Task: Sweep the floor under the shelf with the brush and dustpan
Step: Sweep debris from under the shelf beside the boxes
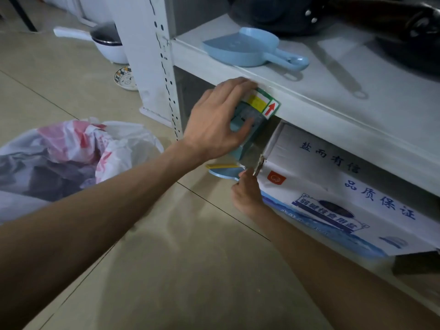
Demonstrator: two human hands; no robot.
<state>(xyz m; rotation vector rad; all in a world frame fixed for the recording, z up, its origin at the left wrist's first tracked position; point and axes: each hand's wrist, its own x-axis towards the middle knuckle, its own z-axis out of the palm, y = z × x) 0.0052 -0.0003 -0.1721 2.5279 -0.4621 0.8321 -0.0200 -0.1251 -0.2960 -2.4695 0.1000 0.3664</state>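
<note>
A light blue dustpan lies on the white shelf board, handle pointing right. My left hand grips a teal carton with a yellow label and a red arrow, held against the shelf's front edge. Below it, on the floor at the mouth of the gap under the shelf, lies a blue tool with a yellow strip, mostly hidden by my left wrist; I cannot tell whether it is the brush. My right hand has its fingers closed at that tool's right end, beside the torn corner of a white cardboard box.
The white cardboard box with blue print fills the space under the shelf on the right. A bin lined with a plastic bag stands at the left. A white pot and a patterned dish sit beyond the shelf post. Dark pans rest on the shelf.
</note>
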